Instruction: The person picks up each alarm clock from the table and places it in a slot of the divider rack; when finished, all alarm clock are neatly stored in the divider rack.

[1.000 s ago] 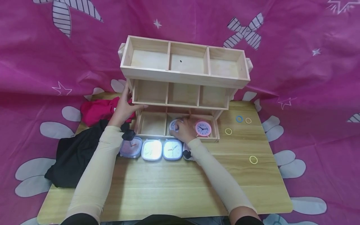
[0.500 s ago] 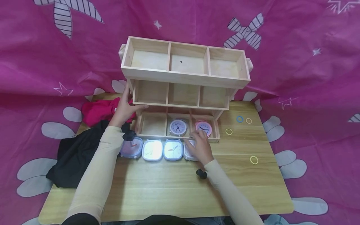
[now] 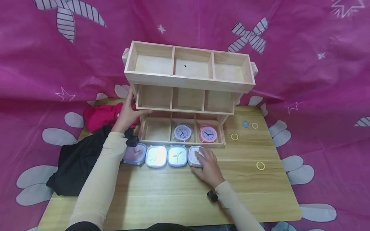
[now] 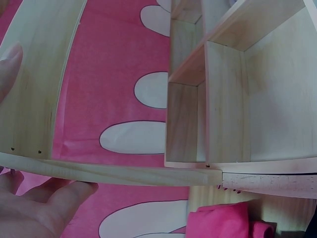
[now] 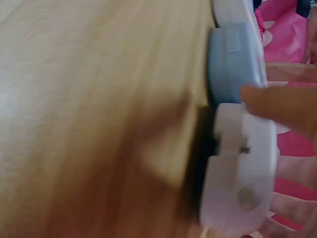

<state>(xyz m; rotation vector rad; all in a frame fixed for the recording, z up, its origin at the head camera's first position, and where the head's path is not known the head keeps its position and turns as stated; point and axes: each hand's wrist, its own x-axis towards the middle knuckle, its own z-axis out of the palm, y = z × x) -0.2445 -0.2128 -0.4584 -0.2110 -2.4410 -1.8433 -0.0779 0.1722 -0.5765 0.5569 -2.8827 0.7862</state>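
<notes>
My left hand (image 3: 126,117) holds the left side board of a tiered wooden shelf (image 3: 189,81). In the left wrist view its thumb lies on one side of the board and its fingers on the other. My right hand (image 3: 208,166) is over a white square alarm clock (image 3: 192,157), the rightmost of a row, with fingers spread about it. The right wrist view shows the thumb by this clock's edge, beside a blue clock (image 5: 230,64); contact is blurred. A round lavender clock (image 3: 182,132) stands in the bottom tier's middle compartment, and a pink one (image 3: 208,134) in the right compartment.
Three more square clocks continue the row leftward, including a pale one (image 3: 156,156) and a blue-framed one (image 3: 177,156). Black cloth (image 3: 78,163) and red cloth (image 3: 101,117) lie at left. Several rings, one blue (image 3: 245,124), lie on the table (image 3: 173,199) at right.
My right hand has let go of the lavender clock in the middle compartment, passed the pink clock, and come down toward me to the rightmost square clock. My left hand stays on the shelf.
</notes>
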